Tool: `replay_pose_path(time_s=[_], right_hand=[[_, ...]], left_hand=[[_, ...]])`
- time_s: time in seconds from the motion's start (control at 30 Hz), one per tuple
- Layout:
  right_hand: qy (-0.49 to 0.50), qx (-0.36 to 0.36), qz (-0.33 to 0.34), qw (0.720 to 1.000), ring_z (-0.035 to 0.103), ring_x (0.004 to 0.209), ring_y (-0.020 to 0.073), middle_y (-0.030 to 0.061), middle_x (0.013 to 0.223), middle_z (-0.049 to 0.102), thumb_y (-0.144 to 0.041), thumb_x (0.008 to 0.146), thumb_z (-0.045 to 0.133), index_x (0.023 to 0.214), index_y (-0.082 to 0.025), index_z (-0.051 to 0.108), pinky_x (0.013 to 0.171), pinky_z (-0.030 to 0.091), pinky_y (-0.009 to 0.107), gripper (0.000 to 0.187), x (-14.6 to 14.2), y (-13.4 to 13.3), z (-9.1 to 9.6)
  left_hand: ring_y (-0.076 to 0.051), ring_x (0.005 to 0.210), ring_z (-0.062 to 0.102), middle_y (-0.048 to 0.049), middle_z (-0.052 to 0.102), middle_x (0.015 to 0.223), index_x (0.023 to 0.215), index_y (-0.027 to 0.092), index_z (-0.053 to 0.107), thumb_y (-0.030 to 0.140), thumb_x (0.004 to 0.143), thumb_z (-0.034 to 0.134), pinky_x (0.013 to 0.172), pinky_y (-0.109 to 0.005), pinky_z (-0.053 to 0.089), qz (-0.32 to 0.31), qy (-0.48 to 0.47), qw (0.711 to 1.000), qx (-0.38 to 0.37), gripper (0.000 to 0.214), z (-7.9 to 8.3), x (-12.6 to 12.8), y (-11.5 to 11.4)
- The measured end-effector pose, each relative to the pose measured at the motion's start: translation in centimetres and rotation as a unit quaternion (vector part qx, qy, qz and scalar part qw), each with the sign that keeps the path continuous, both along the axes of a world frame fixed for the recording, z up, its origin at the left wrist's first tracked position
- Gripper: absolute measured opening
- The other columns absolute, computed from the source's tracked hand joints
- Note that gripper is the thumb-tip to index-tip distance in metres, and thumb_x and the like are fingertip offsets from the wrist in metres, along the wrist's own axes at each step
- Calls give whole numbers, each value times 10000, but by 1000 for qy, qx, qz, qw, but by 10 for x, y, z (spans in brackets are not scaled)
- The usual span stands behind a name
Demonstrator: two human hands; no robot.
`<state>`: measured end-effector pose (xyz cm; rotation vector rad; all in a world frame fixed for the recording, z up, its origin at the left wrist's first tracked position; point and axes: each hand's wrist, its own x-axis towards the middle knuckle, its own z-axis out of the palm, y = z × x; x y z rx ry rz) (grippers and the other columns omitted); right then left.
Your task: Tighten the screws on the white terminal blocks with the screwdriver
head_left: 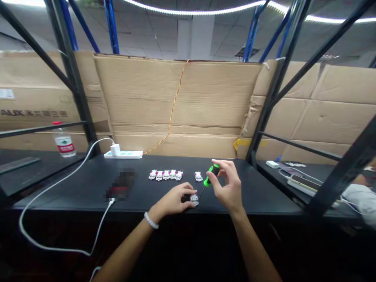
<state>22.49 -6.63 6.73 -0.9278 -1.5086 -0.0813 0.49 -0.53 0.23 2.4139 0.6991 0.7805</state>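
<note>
At the tabletop [258, 196], screwdriver [207, 181] and white piece [194, 198]
Left fingers [190, 191] pinch the white piece, right fingers [215, 183] grip the screwdriver

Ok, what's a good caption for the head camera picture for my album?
Left hand holds a small white piece; right hand points a green-and-black screwdriver at it.

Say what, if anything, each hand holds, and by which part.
The right hand holds the screwdriver by its handle. The left hand touches a white piece at its left side; whether it grips it can't be told.
</note>
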Motion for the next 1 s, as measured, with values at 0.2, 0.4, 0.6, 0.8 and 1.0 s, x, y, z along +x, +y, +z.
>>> replay_pose_path(time_s=[0.2, 0.4, 0.6, 0.8, 1.0], right_hand=[[-19, -28, 68, 997, 669, 1178, 263, 113, 1304, 668, -332, 1080, 490, 1429, -258, 607, 966, 576, 421, 375, 0, -3, 3], [1, -13, -8, 1000, 673, 1007, 241, 103, 1216, 648, -377, 1018, 645, 1336, -259, 691, 881, 588, 404, 342, 1, -1, 1], [0, -39, 69, 997, 674, 1195, 267, 126, 1347, 668, -332, 1090, 490, 1510, -267, 575, 1040, 568, 469, 434, 4, 1, -1], [-11, -17, 2, 1000, 660, 982, 228, 99, 1219, 638, -355, 1000, 668, 1400, -279, 673, 901, 611, 422, 408, 0, -1, 2], [-32, -12, 33, 999, 659, 1086, 253, 110, 1268, 640, -323, 1050, 552, 1450, -272, 620, 913, 593, 419, 409, 1, -3, 3]], left_hand=[[-265, 1121, 701, -93, 711, 1238, 1290, 223, 781, 338, 900, 834, 1049, -379, 539, 1, 3, 1000, -4, 410, 1, 1, 0], [-264, 1116, 702, -91, 706, 1234, 1307, 221, 774, 337, 898, 837, 1038, -372, 543, 0, 5, 1000, -6, 430, 1, 0, 0], [-261, 1122, 698, -95, 709, 1241, 1306, 220, 774, 336, 907, 827, 1053, -381, 536, 1, 4, 1000, -6, 419, 1, 0, 0], [-259, 1103, 699, -92, 705, 1239, 1304, 228, 776, 339, 902, 829, 1041, -380, 545, -1, 3, 1000, -7, 420, 2, 0, -1], [-263, 1122, 698, -98, 705, 1246, 1313, 216, 769, 327, 895, 838, 1046, -382, 543, 1, 7, 1000, -13, 437, 3, 0, -1]])
